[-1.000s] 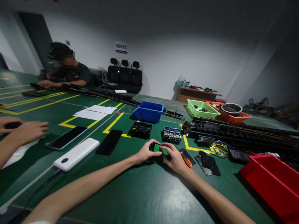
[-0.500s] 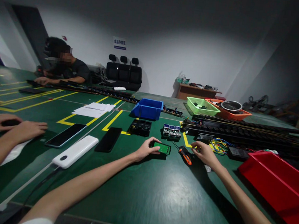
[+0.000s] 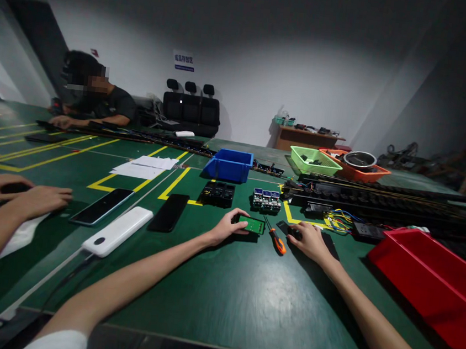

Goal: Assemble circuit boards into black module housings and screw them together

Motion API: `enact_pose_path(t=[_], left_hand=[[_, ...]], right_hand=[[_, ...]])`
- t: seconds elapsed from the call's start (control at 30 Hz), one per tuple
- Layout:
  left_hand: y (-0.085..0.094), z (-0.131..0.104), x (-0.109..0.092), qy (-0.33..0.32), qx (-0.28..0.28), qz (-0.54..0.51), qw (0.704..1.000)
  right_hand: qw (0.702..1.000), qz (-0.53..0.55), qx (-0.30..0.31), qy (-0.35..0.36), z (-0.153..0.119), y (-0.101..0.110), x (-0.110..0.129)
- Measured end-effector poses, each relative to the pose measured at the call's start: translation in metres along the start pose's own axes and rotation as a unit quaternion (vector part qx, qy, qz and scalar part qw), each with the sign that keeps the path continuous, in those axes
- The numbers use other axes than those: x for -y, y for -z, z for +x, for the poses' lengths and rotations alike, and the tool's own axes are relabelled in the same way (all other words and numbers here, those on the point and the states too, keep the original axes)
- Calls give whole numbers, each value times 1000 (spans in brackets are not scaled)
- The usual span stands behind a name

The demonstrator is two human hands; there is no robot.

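My left hand (image 3: 227,228) grips a small black-framed green circuit board (image 3: 255,225) over the middle of the table. Just right of the board lies an orange and black screwdriver (image 3: 278,242). Beyond the screwdriver, my right hand (image 3: 308,240) has its fingers closed on a small dark piece (image 3: 283,226), whose exact shape is unclear. A black flat object (image 3: 330,245) shows beside that hand. Farther back stand a black module (image 3: 217,194) and a row of silver and blue connectors (image 3: 266,201).
A blue bin (image 3: 229,166) stands behind the modules, a red bin (image 3: 429,289) at right. Phones (image 3: 102,207) and a white power bank (image 3: 119,231) lie left. Another person's hands (image 3: 38,201) rest at far left; a person (image 3: 99,99) sits across the table (image 3: 202,304).
My right hand has come down toward the table behind the screwdriver, and a dark piece now shows at its fingers. The screwdriver has shifted slightly left. My left hand still holds the board.
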State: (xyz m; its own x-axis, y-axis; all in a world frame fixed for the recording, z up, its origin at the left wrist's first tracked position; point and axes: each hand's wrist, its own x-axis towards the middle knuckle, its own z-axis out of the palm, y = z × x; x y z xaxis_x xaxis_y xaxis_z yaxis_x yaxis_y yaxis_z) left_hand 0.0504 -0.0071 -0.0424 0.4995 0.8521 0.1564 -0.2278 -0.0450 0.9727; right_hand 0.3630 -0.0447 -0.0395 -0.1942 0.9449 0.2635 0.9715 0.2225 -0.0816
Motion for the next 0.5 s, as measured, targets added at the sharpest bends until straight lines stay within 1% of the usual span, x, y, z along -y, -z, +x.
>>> enact_pose_path(t=[0.2, 0.4, 0.5], left_hand=[[-1, 0, -2, 3, 1, -1, 1000], [-3, -1, -5, 8, -3, 6, 1000], [-4, -1, -4, 0, -2, 3, 1000]], right_hand=[[1000, -13, -13, 3, -1, 3, 7], [999, -49, -21, 7, 0, 11, 14], [998, -63, -27, 11, 0, 14, 16]])
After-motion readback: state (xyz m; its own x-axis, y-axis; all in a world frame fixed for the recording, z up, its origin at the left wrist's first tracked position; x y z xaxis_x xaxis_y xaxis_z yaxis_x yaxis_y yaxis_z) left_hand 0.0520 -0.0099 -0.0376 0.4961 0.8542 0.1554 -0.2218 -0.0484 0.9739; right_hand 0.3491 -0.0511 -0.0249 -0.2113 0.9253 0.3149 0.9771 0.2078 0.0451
